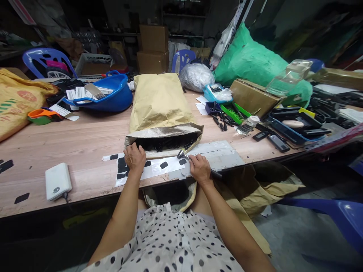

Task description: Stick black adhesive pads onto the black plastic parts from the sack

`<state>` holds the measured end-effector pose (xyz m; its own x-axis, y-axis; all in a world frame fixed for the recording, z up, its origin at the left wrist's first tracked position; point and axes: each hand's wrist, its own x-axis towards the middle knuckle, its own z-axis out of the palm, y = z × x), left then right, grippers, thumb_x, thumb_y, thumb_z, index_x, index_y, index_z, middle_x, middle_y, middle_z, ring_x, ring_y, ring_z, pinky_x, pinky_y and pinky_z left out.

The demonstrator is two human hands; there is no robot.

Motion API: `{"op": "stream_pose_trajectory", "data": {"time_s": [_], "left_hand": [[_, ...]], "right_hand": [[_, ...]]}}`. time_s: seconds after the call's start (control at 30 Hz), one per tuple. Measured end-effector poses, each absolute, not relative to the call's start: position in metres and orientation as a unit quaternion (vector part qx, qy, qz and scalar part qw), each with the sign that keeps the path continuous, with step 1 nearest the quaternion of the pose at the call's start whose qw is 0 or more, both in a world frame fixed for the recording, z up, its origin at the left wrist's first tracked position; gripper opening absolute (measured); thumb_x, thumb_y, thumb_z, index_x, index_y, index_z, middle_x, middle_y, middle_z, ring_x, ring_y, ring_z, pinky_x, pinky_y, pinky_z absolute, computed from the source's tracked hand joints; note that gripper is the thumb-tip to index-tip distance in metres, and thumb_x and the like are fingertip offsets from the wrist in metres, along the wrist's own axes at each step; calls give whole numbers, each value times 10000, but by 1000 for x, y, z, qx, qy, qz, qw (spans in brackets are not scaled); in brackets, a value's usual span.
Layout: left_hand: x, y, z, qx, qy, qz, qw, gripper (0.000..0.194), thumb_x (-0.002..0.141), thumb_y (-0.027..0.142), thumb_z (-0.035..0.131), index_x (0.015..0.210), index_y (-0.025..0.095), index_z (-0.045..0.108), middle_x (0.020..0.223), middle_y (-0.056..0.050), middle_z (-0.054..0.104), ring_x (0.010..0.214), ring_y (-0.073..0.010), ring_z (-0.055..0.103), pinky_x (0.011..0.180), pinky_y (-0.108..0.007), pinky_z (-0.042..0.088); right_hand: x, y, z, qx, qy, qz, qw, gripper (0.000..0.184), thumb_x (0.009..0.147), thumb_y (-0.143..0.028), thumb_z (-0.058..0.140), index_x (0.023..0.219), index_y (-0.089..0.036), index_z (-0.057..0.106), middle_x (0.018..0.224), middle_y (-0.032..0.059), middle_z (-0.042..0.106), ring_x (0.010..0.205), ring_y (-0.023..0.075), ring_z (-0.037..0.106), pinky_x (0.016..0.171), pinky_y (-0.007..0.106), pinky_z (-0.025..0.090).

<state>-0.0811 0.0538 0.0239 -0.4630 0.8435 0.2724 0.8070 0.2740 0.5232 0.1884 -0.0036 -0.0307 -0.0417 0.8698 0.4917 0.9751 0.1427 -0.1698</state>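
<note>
Hammer, just one, held over the tabletop's near edge, its handle wrapped tight in the right hand. Three black pads lie between the hands on one white sheet. The left hand, fingers curled, meets one open paper bag; I can't tell what it grips. Beyond: one blue basin, two stacked cardboard boxes.
</note>
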Motion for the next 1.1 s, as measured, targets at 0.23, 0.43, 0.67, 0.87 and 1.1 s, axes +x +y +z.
{"op": "stream_pose_trajectory", "data": {"time_s": [0.23,0.43,0.67,0.87,1.1], "left_hand": [[-90,53,20,509,825,238,60,187,894,306,602,1013,177,669,1110,-179,638,1118,-375,605,854,-506,538],[-99,47,16,478,834,258,97,256,806,339,735,1031,225,690,1021,-99,705,999,-321,663,819,-438,543],[-75,24,15,569,738,361,47,195,851,298,658,1021,224,719,986,-74,719,981,-286,623,877,-413,508],[-18,4,-2,776,543,277,162,173,835,237,687,995,257,751,918,-45,701,917,-240,592,865,-372,481],[-15,13,-16,754,551,289,208,169,796,235,728,965,244,728,920,-32,679,923,-238,563,869,-375,474]], "right_hand": [[187,-4,-29,-649,-711,-111,248,249,936,-220,534,1088,-246,730,878,70,601,836,224,463,736,316,338],[187,-5,-27,-653,-711,-99,241,252,941,-217,526,1095,-249,724,896,73,600,846,227,463,731,321,338],[185,-5,-27,-654,-710,-97,241,259,952,-230,514,1104,-250,722,897,80,593,850,233,461,736,325,344],[185,-4,-26,-659,-709,-97,233,261,961,-230,507,1101,-257,726,897,78,596,854,233,464,747,324,350],[186,-6,-20,-662,-703,-55,253,272,966,-228,504,1113,-253,730,897,75,610,852,227,496,761,312,391]]}}
